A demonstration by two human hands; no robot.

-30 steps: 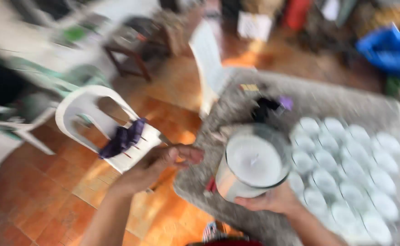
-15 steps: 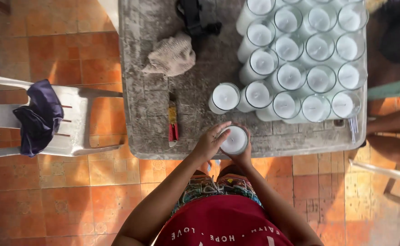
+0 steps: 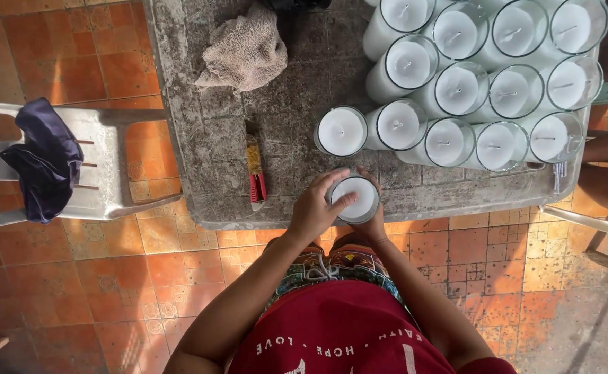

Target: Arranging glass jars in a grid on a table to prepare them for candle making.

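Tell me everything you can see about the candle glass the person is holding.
The candle glass is a clear, round tumbler filled nearly to the rim with smooth white wax. It stands upright at the near edge of the grey stone table, apart from the other filled glasses. The left hand grips its side with fingers over the top; the right hand cups it from behind. No wick shows.
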